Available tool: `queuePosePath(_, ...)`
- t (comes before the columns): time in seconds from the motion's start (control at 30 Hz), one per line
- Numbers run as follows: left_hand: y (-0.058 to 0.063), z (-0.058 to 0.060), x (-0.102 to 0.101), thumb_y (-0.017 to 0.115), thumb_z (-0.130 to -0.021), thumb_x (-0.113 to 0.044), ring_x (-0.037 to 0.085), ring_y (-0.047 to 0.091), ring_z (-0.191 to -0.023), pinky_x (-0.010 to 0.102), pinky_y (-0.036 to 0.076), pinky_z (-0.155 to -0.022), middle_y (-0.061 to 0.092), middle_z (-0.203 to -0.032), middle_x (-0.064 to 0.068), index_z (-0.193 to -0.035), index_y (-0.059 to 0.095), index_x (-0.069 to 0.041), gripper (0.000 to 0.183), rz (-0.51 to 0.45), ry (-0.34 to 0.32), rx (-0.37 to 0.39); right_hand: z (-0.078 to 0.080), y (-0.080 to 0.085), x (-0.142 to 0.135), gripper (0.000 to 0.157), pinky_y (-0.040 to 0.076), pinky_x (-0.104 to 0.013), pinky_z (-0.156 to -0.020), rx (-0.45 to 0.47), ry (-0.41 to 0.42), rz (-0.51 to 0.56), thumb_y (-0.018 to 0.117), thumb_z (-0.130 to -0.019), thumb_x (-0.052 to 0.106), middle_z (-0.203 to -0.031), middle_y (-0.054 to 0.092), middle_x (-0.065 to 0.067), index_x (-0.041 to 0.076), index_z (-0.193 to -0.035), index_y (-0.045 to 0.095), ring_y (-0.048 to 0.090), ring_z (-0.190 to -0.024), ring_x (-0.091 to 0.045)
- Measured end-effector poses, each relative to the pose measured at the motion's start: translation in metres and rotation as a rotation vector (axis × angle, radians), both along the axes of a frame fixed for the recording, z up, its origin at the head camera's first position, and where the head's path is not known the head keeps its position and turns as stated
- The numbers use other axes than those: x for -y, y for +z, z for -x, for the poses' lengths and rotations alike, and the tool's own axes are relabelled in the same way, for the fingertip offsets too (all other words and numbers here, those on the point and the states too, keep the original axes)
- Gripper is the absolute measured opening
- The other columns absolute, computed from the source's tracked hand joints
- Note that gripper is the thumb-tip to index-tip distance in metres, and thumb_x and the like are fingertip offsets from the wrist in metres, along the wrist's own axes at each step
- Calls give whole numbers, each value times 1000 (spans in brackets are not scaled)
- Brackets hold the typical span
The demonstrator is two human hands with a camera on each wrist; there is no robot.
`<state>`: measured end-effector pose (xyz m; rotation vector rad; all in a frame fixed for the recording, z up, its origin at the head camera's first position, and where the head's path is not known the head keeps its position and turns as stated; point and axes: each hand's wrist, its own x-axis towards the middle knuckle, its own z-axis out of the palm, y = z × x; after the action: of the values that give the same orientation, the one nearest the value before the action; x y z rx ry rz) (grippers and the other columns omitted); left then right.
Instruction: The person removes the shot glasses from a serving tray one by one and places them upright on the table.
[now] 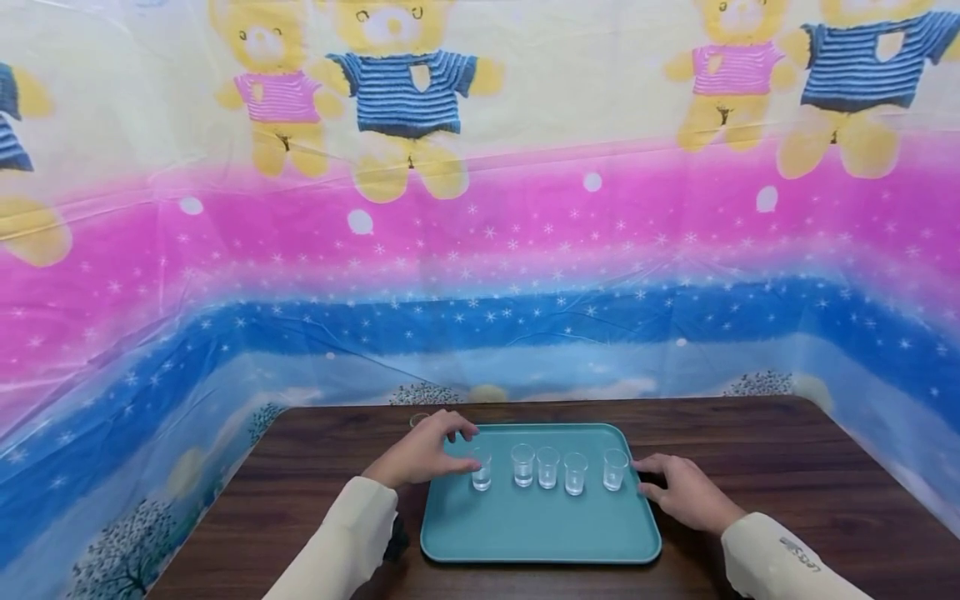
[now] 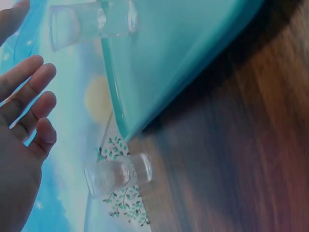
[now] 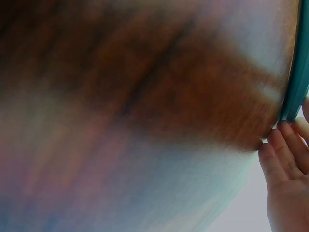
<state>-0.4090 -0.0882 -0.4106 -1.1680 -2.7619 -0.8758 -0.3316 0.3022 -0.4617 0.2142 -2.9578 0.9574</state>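
My left hand (image 1: 427,450) is spread around the leftmost clear glass (image 1: 482,477) on the teal tray (image 1: 540,529), its thumb nearest the rim in the head view. In the left wrist view, a gap shows between the curved fingers (image 2: 41,96) and that glass. Several small glasses stand upright in a rough row across the tray, among them the rightmost glass (image 1: 614,472). My right hand (image 1: 686,492) rests against the tray's right edge. Its fingertips touch the outer side of the rim in the right wrist view, where part of the thumb is cut off.
Another clear glass (image 2: 118,176) stands on the table off the tray's far left corner, mostly hidden behind my left hand in the head view. The dark wooden table (image 1: 765,450) extends around the tray. A printed bear-pattern sheet (image 1: 510,325) encloses its back and sides.
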Motion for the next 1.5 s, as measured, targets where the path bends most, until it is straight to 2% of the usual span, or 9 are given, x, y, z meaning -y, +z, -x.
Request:
queuePosePath(0.1,-3,0,-2,73,-83,-36,27,51,-95,35,43,-73,56,-111,1,-117,62,-11,43,8,-23,17,0,1,1,37,45,-48,-88,-2,11,-4,69,-86,9,-118,61,-9,3,-122,62,53,-113,-32)
queuePosePath(0.33,-7,2,-4,74,-84,-24,25,53,-90,33,45,-72,58,-105,2,-111,65,-6,34,22,-52,-17,0,2,3,38,44,-49,-89,12,26,2,68,-87,10,-119,60,-10,3,-124,61,52,-115,-33)
queuePosePath(0.67,-6,-1,-5,73,-84,-21,25,54,-89,33,45,-73,58,-98,2,-106,66,-4,28,39,-28,-56,1,3,5,37,44,-48,-88,2,30,8,68,-87,8,-119,60,-9,2,-123,62,53,-115,-32)
queuePosePath(0.83,-1,-3,0,72,-85,-24,24,54,-89,34,45,-73,58,-96,4,-103,66,-5,26,2,35,-82,1,2,5,38,44,-48,-89,5,23,4,68,-87,8,-119,60,-9,2,-123,62,53,-115,-32)
queuePosePath(1.0,6,-1,12,73,-84,-22,25,52,-81,33,43,-66,57,-90,5,-98,66,-5,23,-46,133,-123,1,2,3,38,44,-48,-89,2,20,-1,68,-87,7,-119,60,-9,2,-124,61,53,-115,-33)
queuePosePath(1.17,7,2,25,76,-81,-18,26,53,-81,35,43,-66,59,-88,7,-95,68,-4,21,-76,224,-172,1,1,1,38,44,-48,-89,1,18,-7,68,-87,8,-121,59,-11,2,-124,61,52,-115,-33)
queuePosePath(1.5,4,4,40,77,-79,-17,16,47,-74,33,43,-63,57,-82,4,-92,67,-2,22,-30,399,-205,1,-1,-3,38,44,-49,-89,-2,18,-13,68,-87,9,-121,59,-11,2,-124,61,52,-116,-34)
